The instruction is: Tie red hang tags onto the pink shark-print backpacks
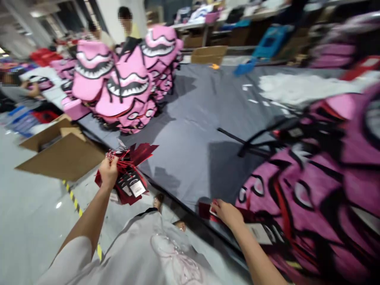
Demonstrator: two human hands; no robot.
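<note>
My left hand (108, 172) is closed round the red strings of a thick bunch of dark red and black hang tags (137, 188), which fans out below and beside the fist. White labels with barcodes show on some of them. At the table's near edge, my right hand (227, 213) pinches a dark red hang tag (204, 210); its fingertips are partly blurred. Just right of that wrist, more tags with a white label (259, 233) lie against a pink backpack (303, 194) with black outlines and printed eyes.
The grey-covered table (190, 158) carries a heap of pink backpacks (127, 83) with toothed mouths at its far left. A black strap (228, 136) and white plastic bags (297, 89) lie on it. An open cardboard box (62, 154) stands on the floor. People (126, 23) are in the background.
</note>
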